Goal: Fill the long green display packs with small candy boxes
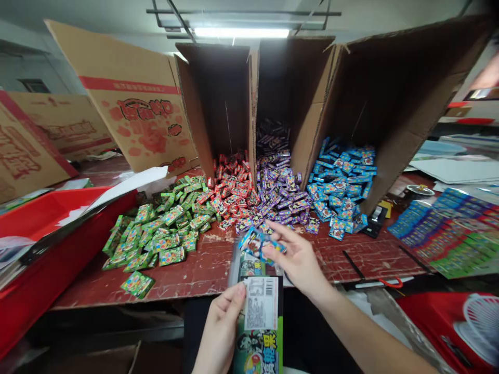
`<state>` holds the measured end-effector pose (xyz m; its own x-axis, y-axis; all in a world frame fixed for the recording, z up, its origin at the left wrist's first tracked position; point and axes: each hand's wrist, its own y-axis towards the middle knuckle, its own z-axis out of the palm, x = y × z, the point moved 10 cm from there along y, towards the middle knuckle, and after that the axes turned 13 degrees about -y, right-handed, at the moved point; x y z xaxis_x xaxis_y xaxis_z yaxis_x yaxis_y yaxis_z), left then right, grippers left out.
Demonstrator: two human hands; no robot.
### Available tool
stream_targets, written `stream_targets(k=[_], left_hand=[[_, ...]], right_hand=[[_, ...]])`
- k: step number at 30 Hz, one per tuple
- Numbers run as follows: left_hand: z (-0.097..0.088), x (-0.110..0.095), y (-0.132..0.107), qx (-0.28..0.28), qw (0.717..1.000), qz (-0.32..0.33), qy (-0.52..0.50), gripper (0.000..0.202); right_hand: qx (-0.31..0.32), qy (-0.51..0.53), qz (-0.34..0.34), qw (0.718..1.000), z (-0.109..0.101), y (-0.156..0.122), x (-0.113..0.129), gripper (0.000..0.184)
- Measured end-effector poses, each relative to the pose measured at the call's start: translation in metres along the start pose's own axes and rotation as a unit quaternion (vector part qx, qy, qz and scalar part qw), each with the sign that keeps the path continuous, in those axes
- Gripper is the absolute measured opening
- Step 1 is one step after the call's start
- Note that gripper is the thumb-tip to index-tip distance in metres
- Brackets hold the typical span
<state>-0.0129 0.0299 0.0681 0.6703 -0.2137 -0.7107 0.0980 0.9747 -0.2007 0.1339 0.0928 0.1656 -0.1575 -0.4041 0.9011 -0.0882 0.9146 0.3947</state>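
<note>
Printed pouch (259, 340) gripped by my left fingers (236, 301), at the worktop's (214, 262) near edge.
My right fingers (284, 232), nearly closed, pinch blue packets (251, 243) at its far end; beyond, packet heaps (234, 195) lie by open cartons (152, 78).

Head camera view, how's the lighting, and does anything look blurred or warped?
Head view, top: the ceiling light glares white, while the open cartons are dark inside; head view, right edge: the white basket looks soft and stretched; head view, lower middle: the label by the left hand is clearer, but its small print can't be read.
</note>
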Motion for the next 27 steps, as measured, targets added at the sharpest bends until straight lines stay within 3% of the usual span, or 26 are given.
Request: stream_targets(k=[3, 7, 12, 18, 21, 25, 27], left_hand=[[-0.003, -0.001, 0.000, -0.018, 1.000, 0.015, 0.017, 0.032], [0.000, 0.004, 0.007, -0.013, 0.998, 0.021, 0.054, 0.028], [0.005, 0.006, 0.012, -0.002, 0.997, 0.025, 0.071, 0.027], [0.000, 0.003, 0.016, -0.015, 0.998, 0.031, 0.046, 0.028], [-0.003, 0.005, 0.017, -0.034, 0.998, 0.046, 0.007, 0.029], [-0.011, 0.015, 0.019, -0.056, 0.998, 0.040, -0.012, 0.032], [-0.020, 0.015, 0.021, -0.068, 0.997, 0.048, -0.005, 0.032]], right_hand=[[0.095, -0.079, -0.016, 0.992, 0.024, -0.006, -0.014, 0.034], [0.157, -0.145, 0.004, 0.977, 0.010, -0.014, -0.027, 0.033], [0.219, -0.096, 0.034, 0.971, 0.013, -0.009, -0.032, 0.033], [0.188, -0.141, -0.084, 0.968, 0.023, -0.010, -0.015, 0.024], [0.182, -0.113, -0.081, 0.973, 0.027, -0.015, -0.015, 0.020], [0.220, -0.104, -0.065, 0.968, 0.042, -0.023, -0.022, 0.019], [0.193, -0.106, -0.050, 0.974, 0.041, -0.016, -0.035, 0.022]])
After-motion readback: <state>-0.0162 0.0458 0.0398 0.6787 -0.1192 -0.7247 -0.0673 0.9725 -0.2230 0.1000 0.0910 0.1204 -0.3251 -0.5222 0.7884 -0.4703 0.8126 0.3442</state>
